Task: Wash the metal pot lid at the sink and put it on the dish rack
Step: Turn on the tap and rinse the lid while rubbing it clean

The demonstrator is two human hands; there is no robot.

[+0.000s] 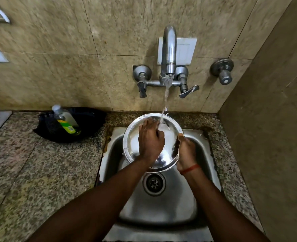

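Granite countertop (31, 163): speckled grey-brown stone surface; it runs along the tiled wall and surrounds the sink on the left, rear and right.
Black cloth (85, 123): dark bundle lying on the countertop against the wall, left of the sink.
Bottle (65, 119): clear plastic, pale cap, green-and-yellow label; it leans on the black cloth, cap toward the upper left. Contents: yellow-green liquid filling the lower part.
Sink (201, 154): stainless steel basin set into the countertop. Contents: no dishes on the visible floor; wet film only.
Drain (154, 184): round metal strainer in the basin floor, just below the lid in the view.
Left hand (150, 138): palm down, fingers spread flat against the inner face of the lid. It presses on the surface and does not grasp.
Metal pot lid (168, 145): round, shiny, shallow; held tilted above the basin, concave face toward the camera, directly under the spout. Contents: water running across the upper part.
Tap (168, 55): wall-mounted chrome mixer with two levers.
Water stream (166, 96): falls from the spout onto the lid's upper area, beside the left fingertips.
Right hand (186, 151): fingers closed around the right rim of the lid, thumb on the edge; an orange thread circles the wrist.
Wall valve (222, 72): separate chrome knob, right of the tap.
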